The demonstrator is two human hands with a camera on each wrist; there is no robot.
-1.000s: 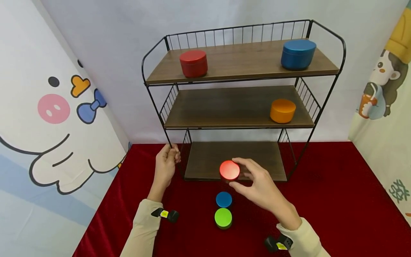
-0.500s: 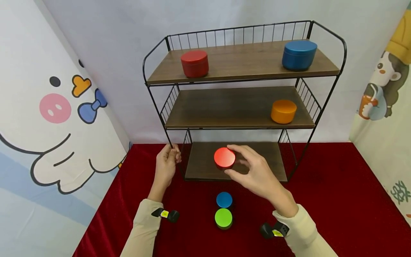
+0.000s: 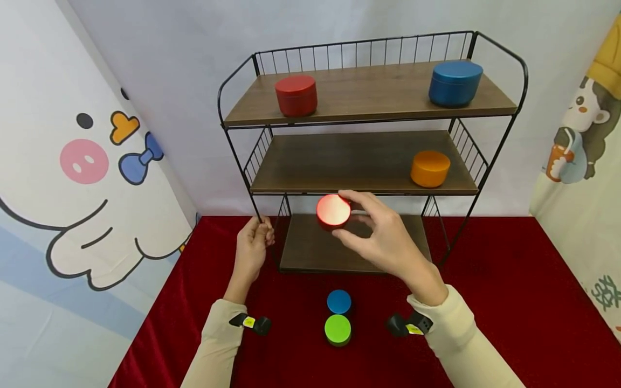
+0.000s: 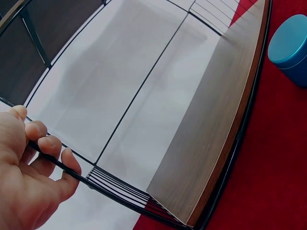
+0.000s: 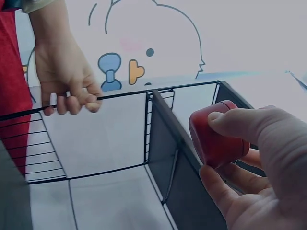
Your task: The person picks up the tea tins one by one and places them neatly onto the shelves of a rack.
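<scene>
Before the rack (image 3: 339, 161): red tin (image 3: 333, 212) in hand, two tins below

Close to the shelf fronts, as I see it from my station, the right hand (image 3: 385, 234) pinches the red tin between thumb and fingers; I can't tell whether it touches the rack. The left hand (image 3: 252, 237) grips the rack's left front. I judge the work partway along: another red tin (image 3: 297, 97), a big blue tin (image 3: 456, 84) and an orange tin (image 3: 430, 169) stand on shelves, while a small blue tin (image 3: 339, 302) and a green tin (image 3: 337, 329) sit on the red cloth (image 3: 485, 302). The held tin looks smooth and squat, its round top glaring pale, its side darker red.
</scene>
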